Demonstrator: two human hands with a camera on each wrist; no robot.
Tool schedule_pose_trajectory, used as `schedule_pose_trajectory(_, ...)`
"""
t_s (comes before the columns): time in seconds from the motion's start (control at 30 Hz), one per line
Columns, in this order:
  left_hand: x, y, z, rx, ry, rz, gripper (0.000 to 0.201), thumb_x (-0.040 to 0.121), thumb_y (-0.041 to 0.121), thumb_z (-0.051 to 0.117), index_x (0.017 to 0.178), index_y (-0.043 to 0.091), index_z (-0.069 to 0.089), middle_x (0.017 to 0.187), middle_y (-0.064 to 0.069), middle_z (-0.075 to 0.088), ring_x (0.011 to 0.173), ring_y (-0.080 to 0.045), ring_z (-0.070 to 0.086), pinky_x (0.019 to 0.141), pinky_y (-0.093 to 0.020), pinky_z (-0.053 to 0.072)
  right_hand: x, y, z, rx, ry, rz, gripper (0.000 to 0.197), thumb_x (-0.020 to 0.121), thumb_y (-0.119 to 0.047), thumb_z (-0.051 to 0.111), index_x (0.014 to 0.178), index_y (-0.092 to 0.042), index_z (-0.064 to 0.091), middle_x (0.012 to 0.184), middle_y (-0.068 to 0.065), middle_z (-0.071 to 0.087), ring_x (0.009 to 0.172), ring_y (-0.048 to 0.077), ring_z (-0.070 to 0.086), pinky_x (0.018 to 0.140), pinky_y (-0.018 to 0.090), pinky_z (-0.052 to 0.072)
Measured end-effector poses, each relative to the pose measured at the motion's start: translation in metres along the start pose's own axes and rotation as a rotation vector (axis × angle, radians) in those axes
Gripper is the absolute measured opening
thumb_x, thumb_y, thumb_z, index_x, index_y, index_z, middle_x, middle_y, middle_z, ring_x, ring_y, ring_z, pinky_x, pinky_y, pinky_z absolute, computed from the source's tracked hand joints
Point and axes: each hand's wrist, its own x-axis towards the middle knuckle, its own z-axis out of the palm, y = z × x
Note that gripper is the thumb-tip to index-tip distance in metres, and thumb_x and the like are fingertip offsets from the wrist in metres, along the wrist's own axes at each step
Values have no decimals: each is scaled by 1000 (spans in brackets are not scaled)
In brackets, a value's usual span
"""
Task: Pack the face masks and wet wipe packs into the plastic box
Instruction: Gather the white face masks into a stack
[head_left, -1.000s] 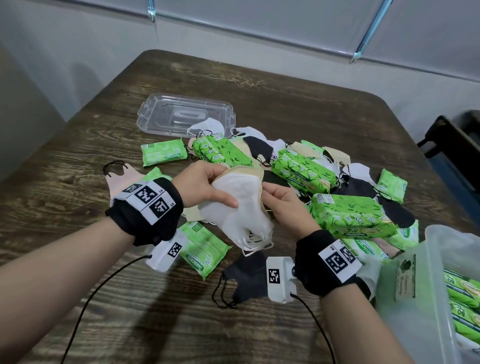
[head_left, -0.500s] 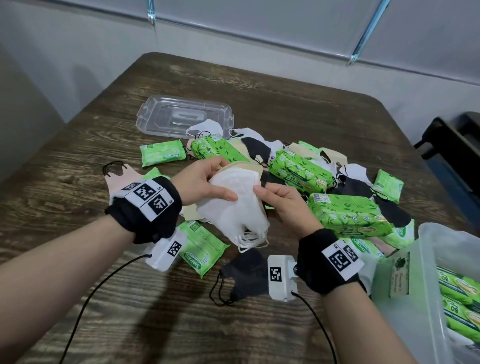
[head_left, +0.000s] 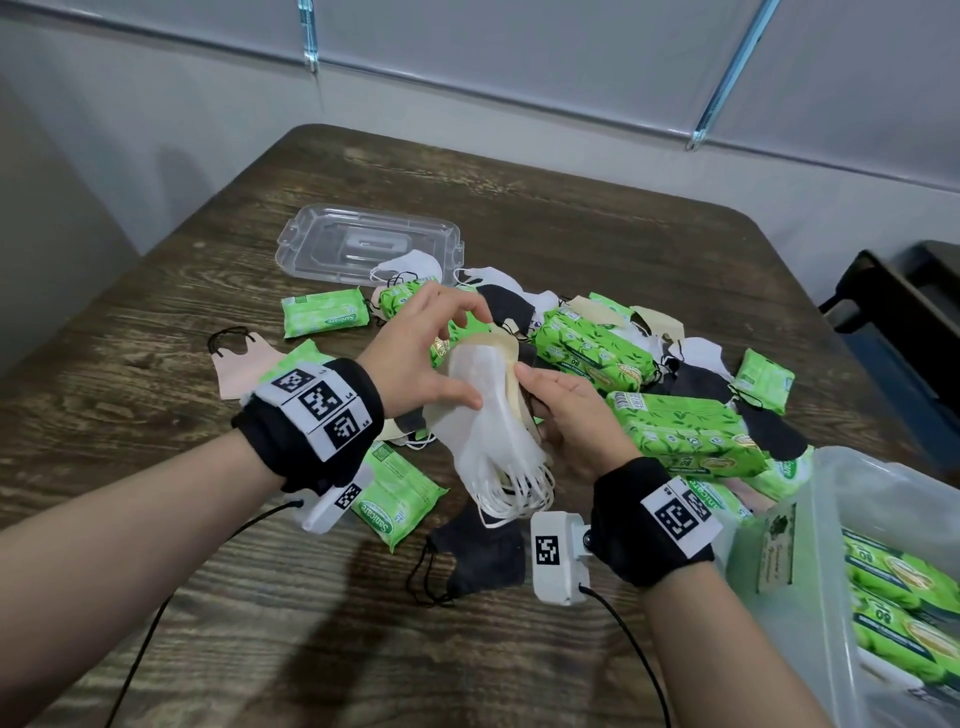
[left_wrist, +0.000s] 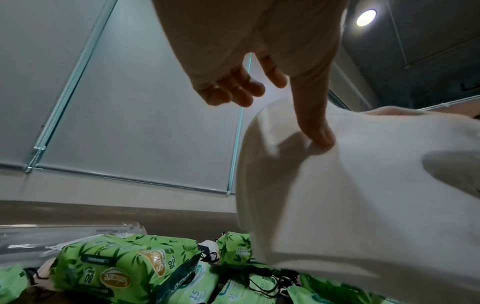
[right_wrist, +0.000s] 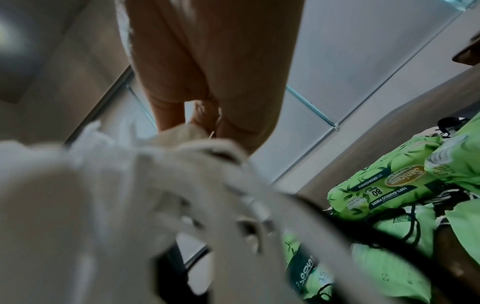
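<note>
A: What does the head view give that the wrist cameras miss?

B: The whole layout. A stack of face masks (head_left: 485, 415), white in front and beige behind, is held upright above the wooden table (head_left: 156, 415) between both hands, ear loops dangling below. The plastic box (head_left: 831, 519) stands at the right edge with green wipe packs already inside. Its clear lid (head_left: 363, 244) lies at the far side of the pile, with a white mask overlapping its near edge.

A: And the loose goods?

B: Large wet wipe packs (head_left: 685, 431) and small ones lie mixed with black, white and beige masks just beyond the hands. A black mask (head_left: 483, 556) lies on the table below the stack, and a small wipe pack (head_left: 400, 493) just left of it.

A: What does the left wrist view add?

B: The underside of the left hand (left_wrist: 259, 61): the thumb (left_wrist: 317, 131) presses flat on the white mask face, denting the cloth, while the other fingers hang loosely curled, apart from the stack. The head view agrees, with those fingers arched above the stack's top edge.

A: And the right wrist view?

B: It is blurred. The right hand (right_wrist: 207, 82) reaches down onto the stack's top edge, with fingertips pinching the fabric. From the head view, the right hand (head_left: 571, 415) cups the stack's far side, fingers laid along its edge.

A: Arm poses?

B: Both forearms come in from the near edge, converging on the stack, wrists raised above the table.
</note>
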Motion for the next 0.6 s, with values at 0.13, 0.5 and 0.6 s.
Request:
schedule_pose_trajectory(0.13,1,6,5,10,-83,46,52,51,26,89,94,27,61,89,16,49,81,10,44,71,-6,36,-2,-3,-5,-70,23,6,27,96,-28,51,101,-3,59,58,10,43,43,12,37,40,17,27)
schedule_pose_trajectory(0.5,10,27,23,95,-289,-37,44,49,39,80,88,25,67,81,14,48,80,2,42,74,-8,32,-12,-3,-18,-227,15,-37,31,90,-38,56,86,-7,55,71,12,37,59,24,28,57,32,23)
schedule_pose_trajectory(0.6,8,29,32,40,-294,-67,41,49,48,76,81,25,64,85,1,59,81,-8,51,76,-20,39,-14,-3,-28,-275,6,-94,33,97,-21,51,67,-8,48,57,4,34,49,12,28,49,26,23)
